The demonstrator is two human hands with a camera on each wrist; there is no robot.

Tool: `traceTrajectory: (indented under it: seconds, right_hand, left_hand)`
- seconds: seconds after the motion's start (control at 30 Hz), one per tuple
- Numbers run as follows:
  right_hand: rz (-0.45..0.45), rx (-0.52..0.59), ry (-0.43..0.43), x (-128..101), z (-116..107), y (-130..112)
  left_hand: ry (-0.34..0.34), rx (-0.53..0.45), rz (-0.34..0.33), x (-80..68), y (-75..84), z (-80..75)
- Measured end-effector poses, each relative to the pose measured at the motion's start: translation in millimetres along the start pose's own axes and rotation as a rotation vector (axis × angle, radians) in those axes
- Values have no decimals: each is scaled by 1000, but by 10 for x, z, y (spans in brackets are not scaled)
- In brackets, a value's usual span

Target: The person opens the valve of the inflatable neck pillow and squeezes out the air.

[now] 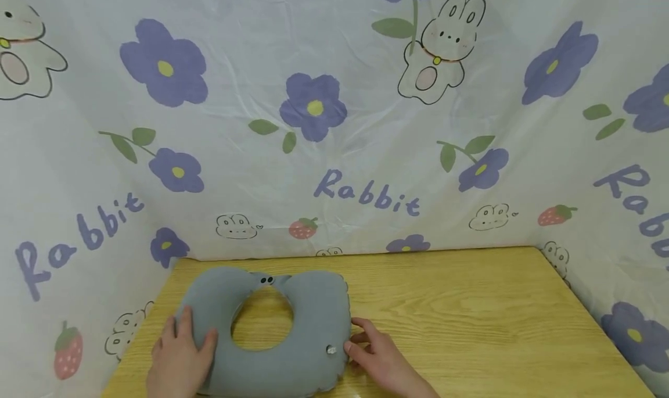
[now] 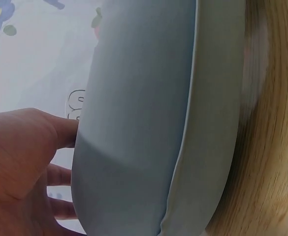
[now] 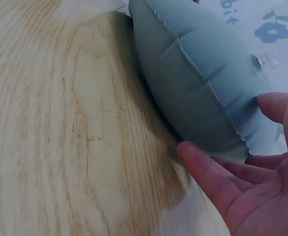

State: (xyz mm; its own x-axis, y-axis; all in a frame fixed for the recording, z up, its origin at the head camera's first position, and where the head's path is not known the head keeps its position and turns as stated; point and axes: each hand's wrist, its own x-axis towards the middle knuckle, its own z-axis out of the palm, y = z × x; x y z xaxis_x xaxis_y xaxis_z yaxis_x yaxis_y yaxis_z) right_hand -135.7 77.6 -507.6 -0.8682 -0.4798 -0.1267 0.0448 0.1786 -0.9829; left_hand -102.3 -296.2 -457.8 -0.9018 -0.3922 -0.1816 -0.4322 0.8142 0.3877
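A grey-blue inflatable neck pillow (image 1: 272, 372), plumped up, lies on the wooden table with its round hole in the middle. Two dark snaps (image 1: 267, 280) join its ends at the far side. My left hand (image 1: 180, 351) rests on the pillow's left side, fingers spread. In the left wrist view the palm shows and the fingertips pass behind the pillow's edge. At the right edge, near the clear valve (image 1: 331, 349), my right hand (image 1: 378, 354) holds the puckered seam loosely. Its thumb touches the upper side, and its other fingers reach round the lower side.
The wooden table (image 1: 455, 322) extends to the right of the pillow. A white cloth (image 1: 360, 142) printed with flowers, rabbits and strawberries hangs behind the table and along both sides.
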Motion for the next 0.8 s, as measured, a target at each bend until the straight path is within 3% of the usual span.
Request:
traceTrajectory:
  seconds: [0.23, 0.6, 0.8]
  right_hand:
    - [25, 52, 4, 24, -51, -48]
    - [45, 49, 26, 20, -229, -88]
    - [41, 5, 43, -20, -348, -111]
  left_hand:
    - [-1, 31, 7, 21, 89, -42]
    - [20, 38, -9, 25, 262, 4]
    - [4, 44, 20, 14, 374, 29]
